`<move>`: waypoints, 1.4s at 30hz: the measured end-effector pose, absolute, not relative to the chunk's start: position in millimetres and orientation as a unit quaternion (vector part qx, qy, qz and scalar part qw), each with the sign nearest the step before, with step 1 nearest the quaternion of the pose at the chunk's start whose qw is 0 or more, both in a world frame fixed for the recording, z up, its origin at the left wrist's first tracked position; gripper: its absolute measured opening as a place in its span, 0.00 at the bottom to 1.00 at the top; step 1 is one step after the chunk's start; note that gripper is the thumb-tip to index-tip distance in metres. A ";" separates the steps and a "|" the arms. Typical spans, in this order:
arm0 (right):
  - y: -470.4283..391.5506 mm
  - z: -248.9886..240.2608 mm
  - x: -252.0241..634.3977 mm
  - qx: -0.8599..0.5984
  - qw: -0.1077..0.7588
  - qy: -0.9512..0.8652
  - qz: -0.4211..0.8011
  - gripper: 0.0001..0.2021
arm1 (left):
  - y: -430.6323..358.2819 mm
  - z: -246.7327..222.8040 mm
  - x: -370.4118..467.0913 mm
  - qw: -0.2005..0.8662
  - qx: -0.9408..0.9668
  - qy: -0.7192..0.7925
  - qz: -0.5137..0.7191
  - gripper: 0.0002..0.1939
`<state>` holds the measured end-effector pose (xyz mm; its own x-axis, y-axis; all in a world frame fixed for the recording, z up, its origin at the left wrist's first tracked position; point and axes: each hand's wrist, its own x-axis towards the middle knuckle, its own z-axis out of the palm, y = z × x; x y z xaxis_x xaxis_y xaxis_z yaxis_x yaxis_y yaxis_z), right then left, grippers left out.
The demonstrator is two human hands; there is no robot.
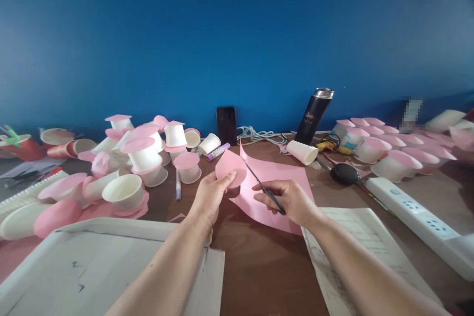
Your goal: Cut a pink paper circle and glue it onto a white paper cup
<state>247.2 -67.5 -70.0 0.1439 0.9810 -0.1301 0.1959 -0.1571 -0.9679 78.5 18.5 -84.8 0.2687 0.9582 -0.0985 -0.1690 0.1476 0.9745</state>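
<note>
My left hand [213,190] pinches the lower left edge of a rounded piece of pink paper [233,164], thumb on top. The large pink sheet [279,177] joins or overlaps this piece on the right and curls over the brown table. My right hand [283,200] is closed round the handles of dark scissors [264,185]. Their blades point up and left, at the paper's edge between the rounded part and the sheet. Whether the blades are apart is hard to tell.
Paper cups with pink discs [144,150] crowd the left, with more [400,160] at the right. A phone [226,126] and a black bottle [314,116] stand by the blue wall. A white power strip [418,222] lies right, near printed paper [366,252]. Cardboard [107,261] lies front left.
</note>
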 end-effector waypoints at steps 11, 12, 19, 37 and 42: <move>-64.4 -77.4 251.5 -0.609 0.436 -0.494 0.441 0.27 | 14.0 -83.4 80.2 0.675 0.492 0.375 0.402 0.18; -64.3 -77.2 251.5 -0.609 0.437 -0.494 0.441 0.27 | 13.9 -83.3 80.4 0.678 0.492 0.374 0.398 0.18; -65.0 -73.6 249.9 -0.611 0.441 -0.488 0.441 0.26 | 13.8 -80.0 80.0 0.666 0.492 0.395 0.398 0.16; -64.0 -78.0 251.5 -0.620 0.444 -0.468 0.447 0.23 | 15.8 -82.5 78.5 0.668 0.488 0.392 0.403 0.17; -64.2 -77.7 251.7 -0.630 0.434 -0.467 0.443 0.22 | 14.5 -78.9 79.7 0.677 0.470 0.396 0.405 0.17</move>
